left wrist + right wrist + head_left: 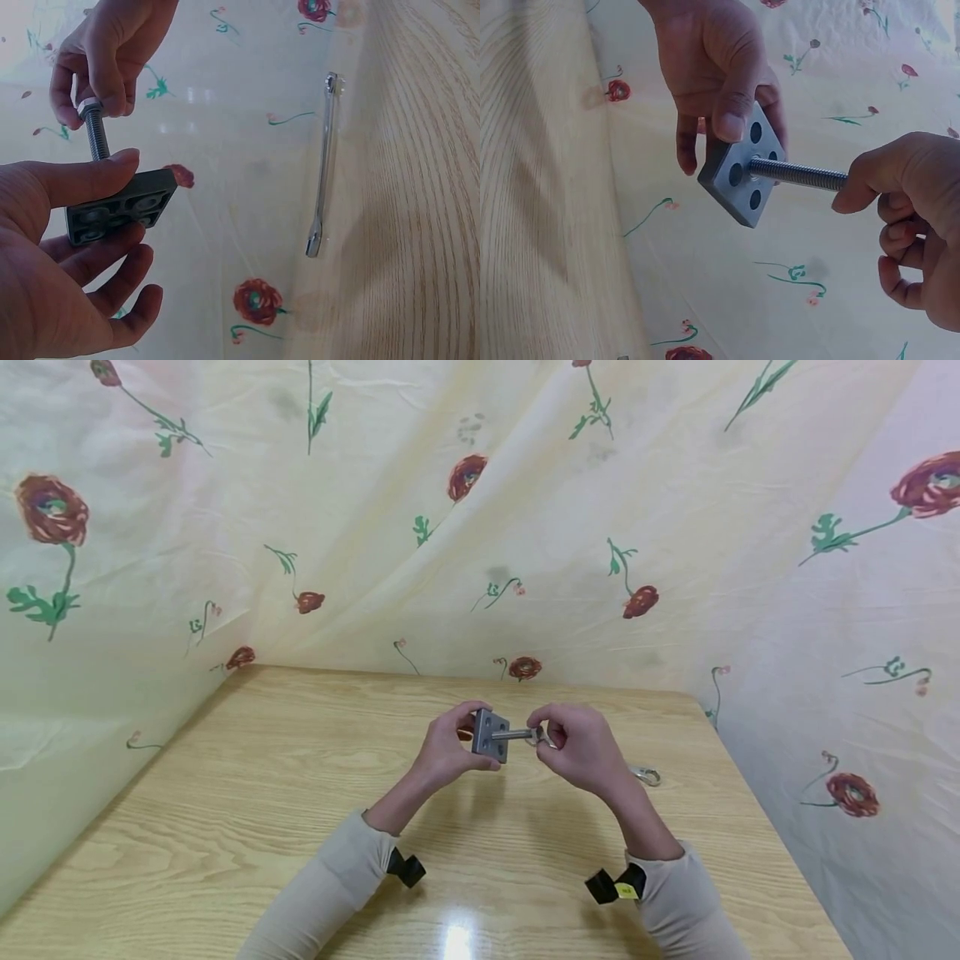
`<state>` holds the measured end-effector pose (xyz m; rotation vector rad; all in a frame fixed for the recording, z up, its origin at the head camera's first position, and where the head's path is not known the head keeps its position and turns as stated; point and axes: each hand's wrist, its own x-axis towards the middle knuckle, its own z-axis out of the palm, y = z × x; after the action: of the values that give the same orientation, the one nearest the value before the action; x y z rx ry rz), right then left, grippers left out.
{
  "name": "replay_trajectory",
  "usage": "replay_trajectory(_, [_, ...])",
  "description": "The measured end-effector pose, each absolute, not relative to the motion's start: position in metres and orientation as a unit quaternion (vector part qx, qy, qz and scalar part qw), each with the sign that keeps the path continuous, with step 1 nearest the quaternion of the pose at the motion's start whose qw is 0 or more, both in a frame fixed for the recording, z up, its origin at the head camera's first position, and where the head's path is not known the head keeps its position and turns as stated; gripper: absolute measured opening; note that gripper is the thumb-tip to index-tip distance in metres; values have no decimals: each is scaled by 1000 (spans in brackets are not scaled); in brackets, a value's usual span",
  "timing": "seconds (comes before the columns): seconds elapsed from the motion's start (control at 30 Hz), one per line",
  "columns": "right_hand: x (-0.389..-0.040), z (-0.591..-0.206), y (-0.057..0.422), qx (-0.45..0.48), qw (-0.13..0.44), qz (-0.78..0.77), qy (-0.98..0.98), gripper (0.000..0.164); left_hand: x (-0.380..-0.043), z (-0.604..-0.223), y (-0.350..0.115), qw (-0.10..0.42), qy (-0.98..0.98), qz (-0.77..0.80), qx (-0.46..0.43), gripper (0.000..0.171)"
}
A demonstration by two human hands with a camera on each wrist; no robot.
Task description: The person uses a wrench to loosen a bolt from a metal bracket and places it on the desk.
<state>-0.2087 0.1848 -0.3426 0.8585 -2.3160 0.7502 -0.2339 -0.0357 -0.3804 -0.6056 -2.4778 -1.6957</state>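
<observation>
My left hand (447, 747) grips a square grey metal plate (491, 752) by its edges, thumb on one side and fingers on the other. In the right wrist view, round holes show near the plate's corners, and a threaded rod (802, 175) stands out from its middle. Ribs and recesses mark the plate's back in the left wrist view. At the rod's far end sits a hex nut (88, 106), pinched by the thumb and fingers of my right hand (581, 742). Both hands hold the parts up above the table.
A silver wrench (324, 165) lies on the wooden table (262, 793), partly hidden behind my right hand in the head view. Flower-printed cloth (360, 527) hangs around the table's back and sides. A black band with a camera sits on each wrist.
</observation>
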Motion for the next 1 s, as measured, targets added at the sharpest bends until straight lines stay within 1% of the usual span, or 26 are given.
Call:
replay_trajectory(0.1, [-211, -345, 184, 331, 307, 244, -858, 27, -235, -380, -36, 40, -808, -554, -197, 75])
replay_trajectory(0.2, [-211, -345, 184, 327, 300, 222, -868, 26, -235, -380, -36, 42, -809, -553, -195, 75])
replay_trajectory(0.27, [-210, -343, 184, 312, 270, 226, -882, 28, -235, -380, -36, 44, -810, -551, -194, 75])
replay_trajectory(0.33, [-208, -342, 185, 278, 226, 255, -898, 31, -235, -380, -36, 46, -811, -549, -194, 75])
replay_trajectory(0.47, [-207, -340, 184, 175, 144, 312, -923, 32, -234, -380, -35, 45, -810, -552, -193, 76])
replay_trajectory(0.57, [-208, -342, 183, 119, 94, 335, -930, 52, -234, -381, -35, 40, -808, -557, -190, 76])
replay_trajectory(0.67, [-210, -345, 181, 97, 51, 361, -926, 68, -234, -382, -35, 38, -807, -558, -189, 76])
replay_trajectory(0.8, [-211, -346, 176, 90, 17, 400, -912, 73, -234, -381, -35, 45, -808, -555, -194, 77])
replay_trajectory(1.0, [-210, -345, 173, 86, 4, 427, -900, 66, -234, -380, -35, 52, -813, -546, -194, 77])
